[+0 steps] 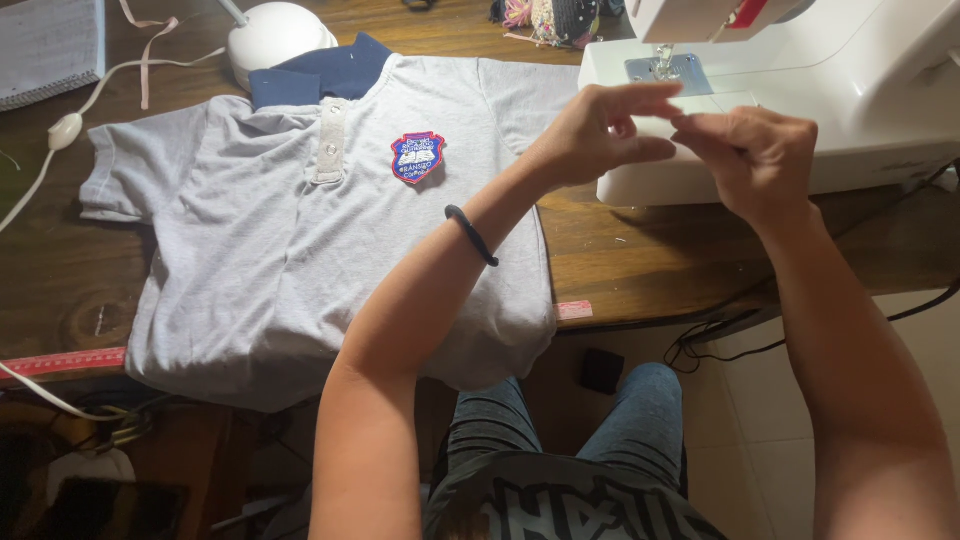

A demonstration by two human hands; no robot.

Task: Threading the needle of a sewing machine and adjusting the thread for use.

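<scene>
My left hand (pixel 600 130) and my right hand (pixel 755 160) are raised together in front of a white sewing machine (pixel 860 90), their fingertips pinched close to each other. Anything held between them is too small to see. The machine's needle and presser foot (pixel 662 65) are just above and behind my left hand. A black band (pixel 470 235) circles my left wrist. Under my left forearm a grey polo shirt (pixel 260 250) lies flat on the wooden table (pixel 640 250), with a navy collar (pixel 320 75) and a red and blue badge (pixel 417 156) on the chest.
A white lamp base (pixel 275 40) with its cord stands behind the collar. Grey fabric (pixel 50 45) lies at the far left corner. A pink measuring tape (pixel 60 362) runs along the table's front edge. Black cables (pixel 720 335) hang below the machine. My knees (pixel 640 400) are under the table.
</scene>
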